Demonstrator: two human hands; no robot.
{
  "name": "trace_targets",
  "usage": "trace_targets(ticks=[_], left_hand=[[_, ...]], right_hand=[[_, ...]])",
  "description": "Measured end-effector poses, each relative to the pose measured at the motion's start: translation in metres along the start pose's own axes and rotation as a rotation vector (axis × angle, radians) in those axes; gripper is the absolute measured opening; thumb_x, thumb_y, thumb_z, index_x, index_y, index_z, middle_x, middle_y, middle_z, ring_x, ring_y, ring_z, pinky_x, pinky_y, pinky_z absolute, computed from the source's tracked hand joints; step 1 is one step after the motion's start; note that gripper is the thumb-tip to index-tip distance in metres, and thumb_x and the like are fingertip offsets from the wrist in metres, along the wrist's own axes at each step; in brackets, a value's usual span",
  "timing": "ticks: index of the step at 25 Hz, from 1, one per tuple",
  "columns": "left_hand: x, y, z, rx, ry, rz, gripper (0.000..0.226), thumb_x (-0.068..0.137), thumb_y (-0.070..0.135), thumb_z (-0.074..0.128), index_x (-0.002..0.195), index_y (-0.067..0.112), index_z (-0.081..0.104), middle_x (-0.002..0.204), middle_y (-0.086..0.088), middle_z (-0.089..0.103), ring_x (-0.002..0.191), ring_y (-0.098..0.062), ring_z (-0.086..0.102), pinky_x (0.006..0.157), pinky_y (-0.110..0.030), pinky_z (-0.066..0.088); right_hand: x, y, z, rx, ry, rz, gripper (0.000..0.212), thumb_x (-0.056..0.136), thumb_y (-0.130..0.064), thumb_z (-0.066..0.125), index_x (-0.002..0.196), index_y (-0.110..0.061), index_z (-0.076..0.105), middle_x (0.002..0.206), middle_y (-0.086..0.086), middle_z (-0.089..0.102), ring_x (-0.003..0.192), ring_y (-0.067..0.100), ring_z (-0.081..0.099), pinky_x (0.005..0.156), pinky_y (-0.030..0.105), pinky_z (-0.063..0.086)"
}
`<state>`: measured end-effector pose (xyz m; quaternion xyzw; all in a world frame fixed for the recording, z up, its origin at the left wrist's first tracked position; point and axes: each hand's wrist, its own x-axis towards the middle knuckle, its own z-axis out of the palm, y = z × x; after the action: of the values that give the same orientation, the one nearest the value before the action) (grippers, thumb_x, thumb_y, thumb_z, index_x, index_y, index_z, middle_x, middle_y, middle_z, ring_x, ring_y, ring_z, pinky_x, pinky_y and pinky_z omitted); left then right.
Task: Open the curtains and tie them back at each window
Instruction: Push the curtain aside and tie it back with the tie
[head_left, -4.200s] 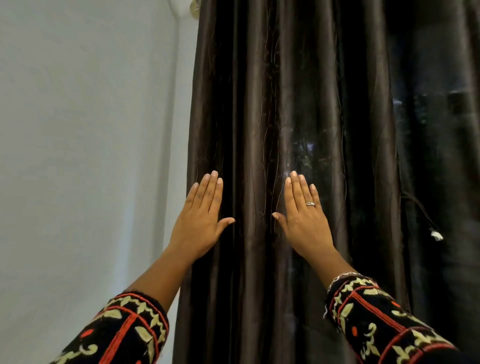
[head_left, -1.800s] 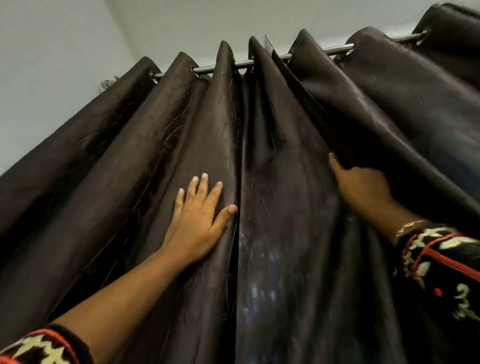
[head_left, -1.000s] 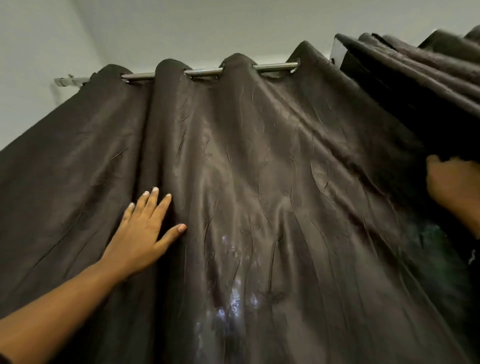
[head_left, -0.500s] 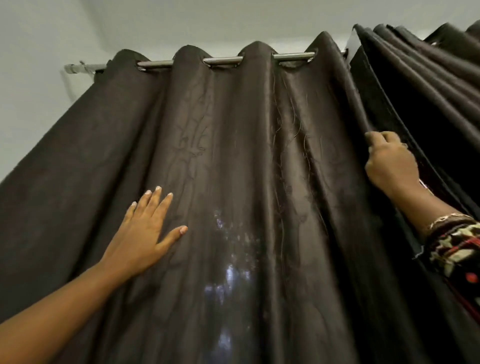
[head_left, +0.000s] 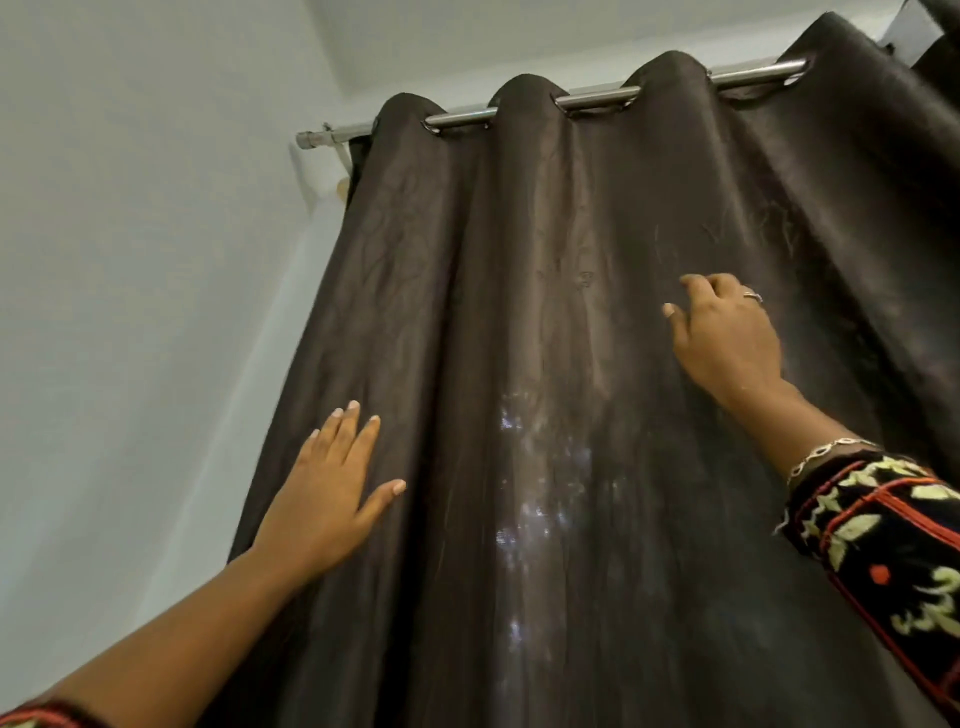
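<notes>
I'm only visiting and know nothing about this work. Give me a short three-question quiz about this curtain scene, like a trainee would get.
1. True or false: the left hand lies flat, fingers straight, on the dark curtain.
2. Which one wears the ring? A) left hand B) right hand C) neither
3. Fill in: the curtain hangs from a metal ____.

Key: 1 true; 2 B; 3 rod.
</notes>
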<state>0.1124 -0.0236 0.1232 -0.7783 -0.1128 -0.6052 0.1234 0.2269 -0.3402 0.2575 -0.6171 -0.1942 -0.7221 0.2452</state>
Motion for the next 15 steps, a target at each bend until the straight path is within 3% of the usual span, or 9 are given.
trace_targets(ticks=[2,4,7,10,12,15], left_hand=[[-0.002,-0.021,-0.001,-0.05,0.066,-0.038,0.086,0.083,0.072,0.011,0.148,0.015,0.007,0.157,-0.007,-0.002,0.145,-0.019,-0.003,0.115,-0.028,-0.002],[-0.004,-0.041,-0.001,-0.07,0.169,-0.09,0.074,0.089,0.054,0.032,0.147,0.012,0.013,0.157,-0.009,0.004,0.145,-0.022,0.004,0.116,-0.032,0.004],[0.002,-0.058,0.002,-0.146,0.282,-0.283,0.076,0.088,0.047,0.047,0.146,0.009,0.017,0.155,-0.012,0.013,0.142,-0.029,0.017,0.114,-0.041,0.019],[0.025,-0.066,0.005,-0.395,0.256,-0.495,0.083,0.083,0.051,0.055,0.143,0.006,0.022,0.148,-0.017,0.032,0.132,-0.036,0.037,0.103,-0.046,0.035],[0.042,-0.069,0.008,-0.533,0.22,-0.551,0.083,0.08,0.052,0.059,0.139,0.004,0.028,0.139,-0.018,0.043,0.123,-0.036,0.045,0.096,-0.043,0.04],[0.058,-0.076,0.013,-0.583,0.24,-0.54,0.075,0.079,0.049,0.063,0.133,0.002,0.037,0.131,-0.016,0.05,0.115,-0.033,0.05,0.087,-0.038,0.041]], right_hand=[[0.0,-0.032,0.012,0.033,-0.033,-0.028,0.042,0.096,-0.029,0.044,0.122,0.004,0.047,0.122,0.027,0.049,0.11,0.046,0.046,0.09,0.048,0.038],[0.001,-0.065,0.026,0.074,-0.052,-0.038,0.049,0.096,-0.037,0.042,0.119,0.006,0.047,0.121,0.028,0.049,0.111,0.044,0.046,0.09,0.047,0.038],[0.003,-0.109,0.045,0.094,-0.083,-0.002,0.068,0.09,-0.055,0.04,0.116,0.007,0.051,0.121,0.026,0.05,0.112,0.042,0.047,0.09,0.045,0.04],[0.013,-0.143,0.061,-0.062,-0.159,0.032,0.084,0.079,-0.075,0.035,0.107,0.0,0.059,0.115,0.022,0.054,0.108,0.038,0.05,0.085,0.045,0.041],[0.021,-0.155,0.068,-0.23,-0.212,0.02,0.078,0.076,-0.079,0.034,0.094,-0.007,0.06,0.096,0.016,0.057,0.095,0.032,0.052,0.073,0.04,0.039],[0.032,-0.161,0.077,-0.389,-0.272,0.011,0.064,0.081,-0.071,0.041,0.083,-0.009,0.056,0.066,0.008,0.044,0.068,0.026,0.048,0.056,0.031,0.034]])
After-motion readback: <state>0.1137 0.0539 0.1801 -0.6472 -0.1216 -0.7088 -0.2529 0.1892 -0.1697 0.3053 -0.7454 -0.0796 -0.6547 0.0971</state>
